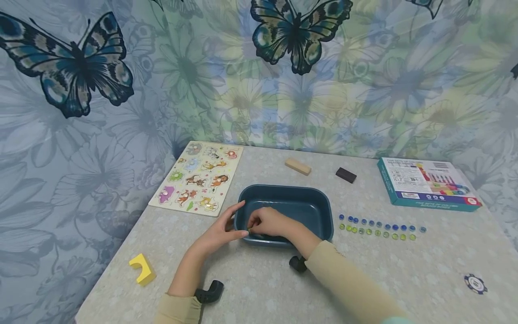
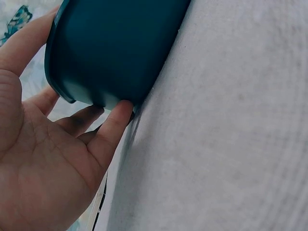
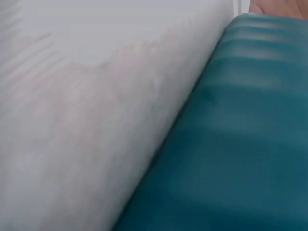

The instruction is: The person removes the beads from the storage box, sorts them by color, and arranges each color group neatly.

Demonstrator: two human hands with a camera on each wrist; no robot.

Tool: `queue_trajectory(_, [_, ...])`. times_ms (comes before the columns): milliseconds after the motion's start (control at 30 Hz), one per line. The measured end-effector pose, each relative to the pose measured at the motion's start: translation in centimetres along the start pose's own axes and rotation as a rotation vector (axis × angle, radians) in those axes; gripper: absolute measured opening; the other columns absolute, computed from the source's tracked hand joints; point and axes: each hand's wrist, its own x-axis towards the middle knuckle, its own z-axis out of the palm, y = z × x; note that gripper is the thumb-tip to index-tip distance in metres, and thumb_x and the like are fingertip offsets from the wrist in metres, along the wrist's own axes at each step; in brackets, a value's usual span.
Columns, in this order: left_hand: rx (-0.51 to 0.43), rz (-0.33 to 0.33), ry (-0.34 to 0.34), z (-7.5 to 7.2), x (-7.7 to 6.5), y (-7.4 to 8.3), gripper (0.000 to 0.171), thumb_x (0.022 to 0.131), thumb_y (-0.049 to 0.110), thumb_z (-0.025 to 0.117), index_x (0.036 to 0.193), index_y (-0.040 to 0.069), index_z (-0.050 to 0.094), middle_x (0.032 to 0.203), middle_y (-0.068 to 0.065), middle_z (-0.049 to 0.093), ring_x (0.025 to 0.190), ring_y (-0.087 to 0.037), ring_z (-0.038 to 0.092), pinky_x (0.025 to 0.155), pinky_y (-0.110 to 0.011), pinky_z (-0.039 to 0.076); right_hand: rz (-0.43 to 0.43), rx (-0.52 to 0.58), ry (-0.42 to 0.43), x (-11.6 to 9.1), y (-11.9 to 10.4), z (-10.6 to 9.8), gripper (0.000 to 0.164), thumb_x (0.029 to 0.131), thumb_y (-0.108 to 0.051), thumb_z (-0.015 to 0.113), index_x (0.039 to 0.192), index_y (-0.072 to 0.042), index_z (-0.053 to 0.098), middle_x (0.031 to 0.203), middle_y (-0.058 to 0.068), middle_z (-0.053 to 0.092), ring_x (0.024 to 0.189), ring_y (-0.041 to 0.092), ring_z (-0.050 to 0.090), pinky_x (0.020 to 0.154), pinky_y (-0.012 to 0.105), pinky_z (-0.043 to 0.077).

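Observation:
A dark teal rectangular tray (image 1: 299,213) stands in the middle of the table. At its left end my left hand (image 1: 218,233) grips it, the thumb by the near rim and the index finger by the far one. In the left wrist view, several fingers (image 2: 118,126) press against the tray's end wall (image 2: 115,48). My right hand (image 1: 269,221) reaches inside, fingertips bunched at the left near corner over a small greenish bead (image 1: 248,230), largely hidden by them. The right wrist view has the tray's outer side (image 3: 240,120), not the right fingers.
Right of the tray lie a row of blue beads (image 1: 378,224) and a row of yellow-green beads (image 1: 377,233). Around stand an animal puzzle board (image 1: 194,180), a wooden block (image 1: 298,166), a dark block (image 1: 346,175), a boxed set (image 1: 429,184), a yellow arch block (image 1: 142,270) and a poker chip (image 1: 475,284).

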Motion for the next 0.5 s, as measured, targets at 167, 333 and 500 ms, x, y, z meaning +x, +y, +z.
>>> queue_trajectory(167, [0.003, -0.025, 0.006, 0.3, 0.1, 0.2, 0.078, 0.086, 0.016, 0.068, 0.149, 0.020, 0.022, 0.155, -0.010, 0.011, 0.136, -0.042, 0.022, 0.103, -0.052, 0.030, -0.026, -0.004, -0.082, -2.0, 0.8, -0.6, 0.006, 0.088, -0.011, 0.062, 0.088, -0.013, 0.068, 0.078, -0.008, 0.063, 0.070, 0.005, 0.057, 0.065, 0.022, 0.048])
queue_trajectory(333, [0.037, -0.062, 0.025, 0.3, 0.2, 0.4, 0.079, 0.085, 0.015, 0.069, 0.149, 0.022, 0.022, 0.155, -0.009, 0.010, 0.137, -0.041, 0.020, 0.105, -0.052, 0.028, -0.015, -0.008, -0.129, -4.2, 1.8, -1.8, 0.010, 0.090, -0.009, 0.059, 0.089, -0.014, 0.067, 0.082, -0.008, 0.063, 0.072, 0.006, 0.057, 0.067, 0.023, 0.048])
queue_trajectory(500, [0.072, -0.087, 0.050, 0.1, 0.2, 0.4, 0.079, 0.085, 0.016, 0.069, 0.149, 0.023, 0.023, 0.155, -0.010, 0.012, 0.136, -0.041, 0.023, 0.106, -0.051, 0.028, 0.016, -0.037, -0.166, -6.0, 2.6, -3.2, 0.010, 0.090, -0.009, 0.058, 0.088, -0.014, 0.067, 0.081, -0.008, 0.062, 0.070, 0.007, 0.055, 0.066, 0.024, 0.047])
